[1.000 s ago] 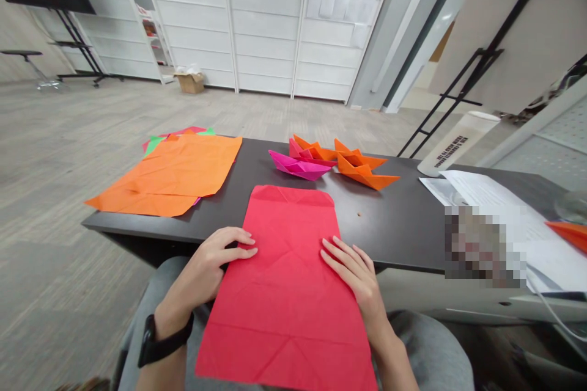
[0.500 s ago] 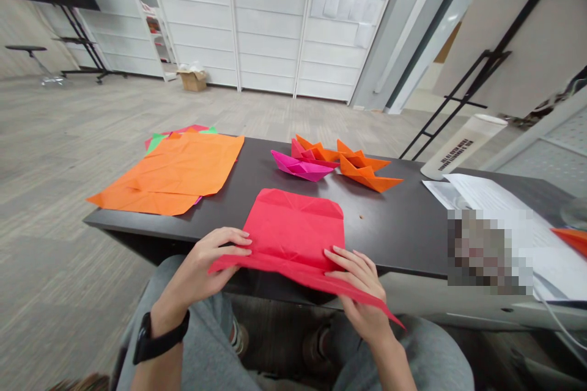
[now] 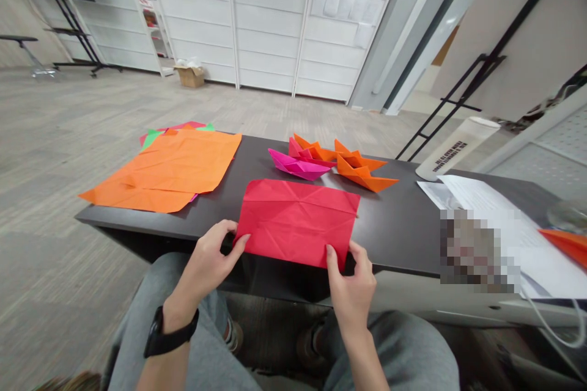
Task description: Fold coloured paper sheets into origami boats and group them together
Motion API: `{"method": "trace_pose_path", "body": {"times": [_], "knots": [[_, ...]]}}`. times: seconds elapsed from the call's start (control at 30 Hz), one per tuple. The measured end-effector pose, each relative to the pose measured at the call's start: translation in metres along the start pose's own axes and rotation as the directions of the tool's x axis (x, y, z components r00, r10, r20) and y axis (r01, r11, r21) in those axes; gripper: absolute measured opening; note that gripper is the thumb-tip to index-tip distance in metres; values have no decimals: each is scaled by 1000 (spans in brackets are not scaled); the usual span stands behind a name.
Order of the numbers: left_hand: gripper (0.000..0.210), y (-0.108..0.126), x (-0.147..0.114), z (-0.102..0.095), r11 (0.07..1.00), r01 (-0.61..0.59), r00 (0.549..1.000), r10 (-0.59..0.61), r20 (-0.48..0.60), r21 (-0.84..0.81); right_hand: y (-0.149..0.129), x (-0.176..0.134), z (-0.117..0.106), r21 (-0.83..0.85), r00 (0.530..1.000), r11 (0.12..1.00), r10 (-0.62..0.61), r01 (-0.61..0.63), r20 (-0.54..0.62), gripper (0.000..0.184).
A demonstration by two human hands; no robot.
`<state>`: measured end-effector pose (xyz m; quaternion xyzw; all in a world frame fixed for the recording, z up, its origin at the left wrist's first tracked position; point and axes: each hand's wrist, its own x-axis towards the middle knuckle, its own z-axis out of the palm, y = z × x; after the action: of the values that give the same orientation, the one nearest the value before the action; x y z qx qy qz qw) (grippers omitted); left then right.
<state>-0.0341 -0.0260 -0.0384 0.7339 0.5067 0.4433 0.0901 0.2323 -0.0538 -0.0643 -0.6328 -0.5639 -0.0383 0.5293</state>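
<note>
A creased red sheet of paper [image 3: 296, 220], folded into a wide rectangle, lies at the table's front edge and is tilted toward me. My left hand [image 3: 217, 253] pinches its lower left corner, thumb on top and fingers behind. At the lower right corner, my right hand [image 3: 351, 275] grips the paper the same way, with the fingertips hidden behind it. Beyond the sheet stand several folded paper boats: a magenta boat [image 3: 300, 166], a red one [image 3: 300, 149] and orange ones, the nearest orange boat [image 3: 364, 174] on the right.
Left on the dark table [image 3: 394, 232] is a stack of orange paper sheets [image 3: 169, 171] with green and pink edges showing beneath. To the right are a white cylinder [image 3: 456, 148], printed papers [image 3: 499, 201], a blurred-out patch and an orange paper piece [image 3: 566, 245].
The near flap of red paper has gone up and over, so the sheet now shows as a rectangle. Both hands have shifted from pressing the fold to pinching the lower corners.
</note>
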Motion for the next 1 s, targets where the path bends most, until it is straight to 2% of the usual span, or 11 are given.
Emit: {"method": "trace_pose_path", "body": {"times": [0.13, 0.23, 0.3, 0.43, 0.5, 0.6, 0.73, 0.87, 1.0], "knots": [[12, -2, -1, 7, 999, 36, 997, -36, -64, -10, 0, -2, 5, 31, 995, 995, 98, -97, -17, 41], [22, -4, 0, 10, 999, 41, 996, -41, -78, -6, 3, -4, 5, 44, 996, 995, 92, -91, -13, 49], [30, -4, 1, 10, 1000, 20, 998, -19, -67, 16, 4, -3, 4, 20, 999, 999, 30, -29, -18, 47], [29, -3, 4, 8, 998, -55, 998, 57, -35, 42, 3, 0, 3, -56, 983, 982, -178, 180, 44, 18], [25, -2, 5, 7, 997, -70, 996, 72, -46, 40, 2, 0, 3, -85, 971, 968, -230, 235, 69, 19], [21, -1, 5, 8, 993, -107, 993, 109, -41, 41, 2, -1, 3, -119, 966, 960, -246, 254, 82, 22], [18, -4, 4, 9, 984, -160, 987, 160, 3, 75, 3, -3, 4, -135, 964, 956, -250, 261, 95, 22], [15, -4, 4, 7, 968, -220, 973, 209, 100, 119, 0, -4, 3, -131, 966, 959, -242, 253, 94, 23], [32, 11, 3, 9, 935, -337, 929, 311, 200, 109, -3, -5, 2, -110, 970, 967, -221, 231, 97, 26]]}}
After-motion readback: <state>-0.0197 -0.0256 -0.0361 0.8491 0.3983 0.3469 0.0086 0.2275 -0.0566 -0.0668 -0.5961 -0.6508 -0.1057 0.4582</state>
